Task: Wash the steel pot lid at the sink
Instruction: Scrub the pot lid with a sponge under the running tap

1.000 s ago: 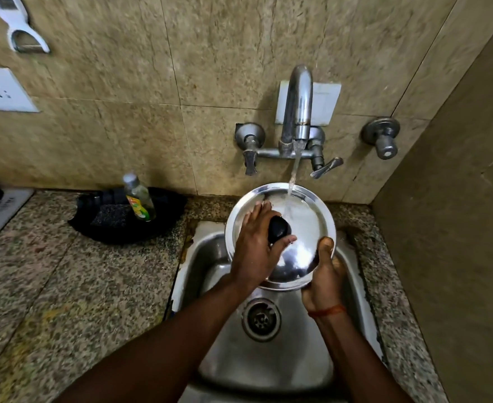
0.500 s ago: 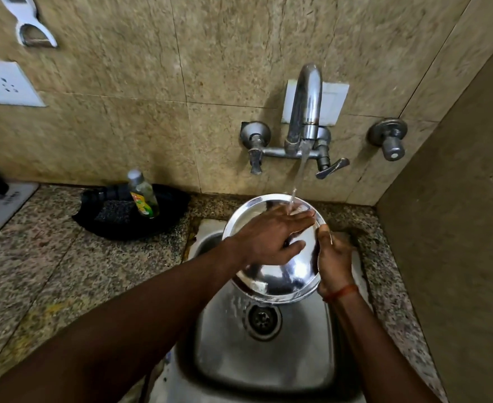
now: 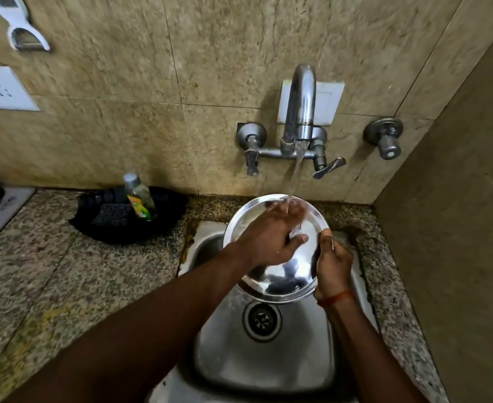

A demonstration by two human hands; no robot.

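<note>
The round steel pot lid [image 3: 283, 279] is held tilted over the steel sink [image 3: 268, 367], under running water from the wall tap [image 3: 300, 109]. My right hand [image 3: 334, 264] grips the lid's right rim, thumb on top. My left hand [image 3: 271, 237] lies flat across the lid's upper face, fingers spread, with the water stream landing on its fingers. The lid's black knob is hidden under the left hand.
A black dish [image 3: 123, 216] with a scrubber and a small soap bottle [image 3: 139, 196] sits on the granite counter [image 3: 65, 280] left of the sink. A side wall stands close on the right. The drain [image 3: 261, 319] is open below the lid.
My left hand has left the black knob and slid up across the lid's face into the water stream. The right hand has moved up the right rim.
</note>
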